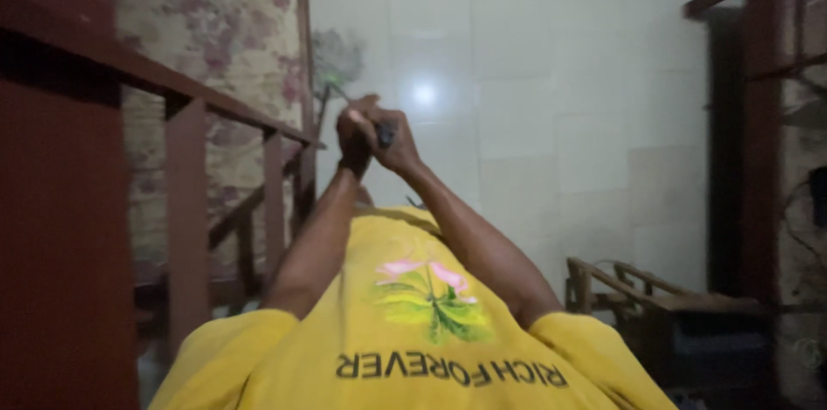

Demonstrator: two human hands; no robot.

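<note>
I look down past my yellow shirt (405, 350) with a flower print. Both arms reach forward and the hands meet over the pale tiled floor (551, 117). My left hand (351, 133) and my right hand (394, 147) are closed together round the dark end of a thin handle (384, 132). The handle runs up and left to a blurred grey-green brush head (334, 57), which lies on the tiles beside the wooden frame. The dim light hides finer detail of the brush.
A dark red wooden frame (185, 195) with rails stands close on the left, with a floral mattress or cloth (215, 22) behind it. Another wooden frame (767, 48) rises on the right, and a low wooden rack (637, 289) sits at the lower right.
</note>
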